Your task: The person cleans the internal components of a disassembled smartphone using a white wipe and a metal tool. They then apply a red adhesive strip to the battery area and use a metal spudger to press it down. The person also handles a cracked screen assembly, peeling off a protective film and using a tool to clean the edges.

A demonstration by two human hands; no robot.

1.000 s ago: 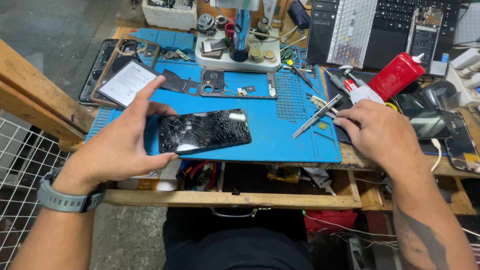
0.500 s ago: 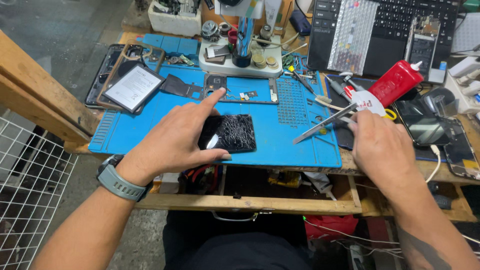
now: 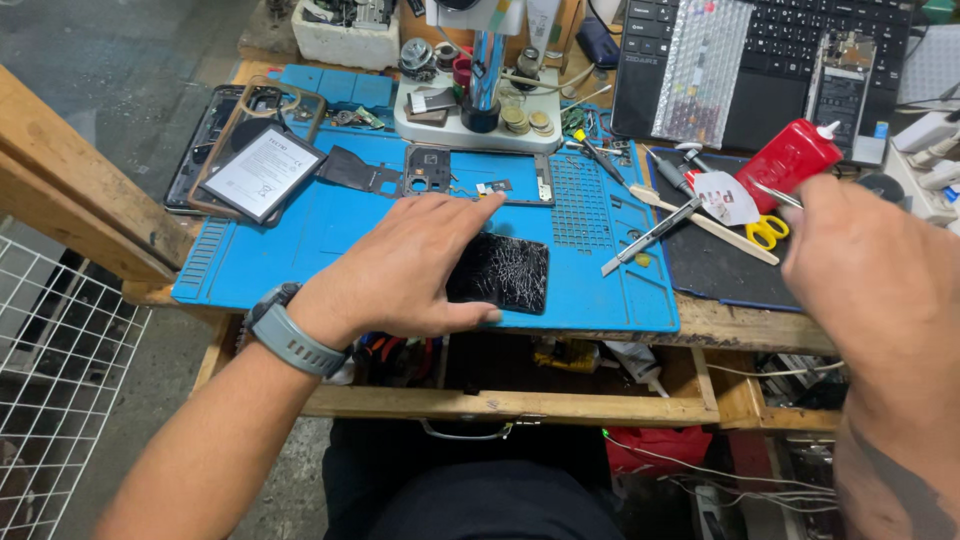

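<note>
Left hand (image 3: 405, 265) lies flat, fingers spread, palm pressing one end of the cracked phone (image 3: 505, 272) onto the blue mat (image 3: 300, 240) at centre frame. It pins the phone rather than gripping it. Right hand (image 3: 870, 270) is raised at the right edge, close to the camera and blurred. It looks pinched on thin tweezers (image 3: 775, 193), but I can't tell for certain.

To do this well, I'd keep the palm weight even and low, since that glass is shattered and point pressure will shed splinters. Keep fingertips off the crack web, and bring the tool in from the free end, not across the left hand.

The phone is a dark slab, face up, with a dense spider-web of cracks over the exposed half, lying near the mat's lower edge. A battery (image 3: 262, 172) sits at upper left, a red bottle (image 3: 785, 160) at upper right.
</note>
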